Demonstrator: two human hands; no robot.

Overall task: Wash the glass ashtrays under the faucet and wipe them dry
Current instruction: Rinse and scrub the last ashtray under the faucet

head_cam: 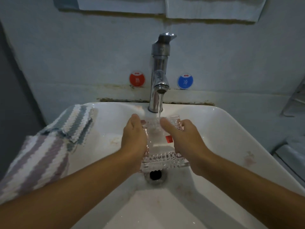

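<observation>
A square cut-glass ashtray [160, 152] with a small red sticker is held over the white sink [231, 129], just above the drain [155, 176]. My left hand [133, 138] grips its left side and my right hand [183, 138] grips its right side, thumbs on top. Water runs from the chrome faucet [159, 70] onto the far part of the ashtray, between my thumbs. My fingers under the glass are hidden.
Two striped cloths lie on the sink's left rim, one teal and white [77, 123], one purple and white [34, 162]. Red [137, 79] and blue [185, 80] round stickers flank the faucet on the wall. A metal rack [293, 100] stands at the right.
</observation>
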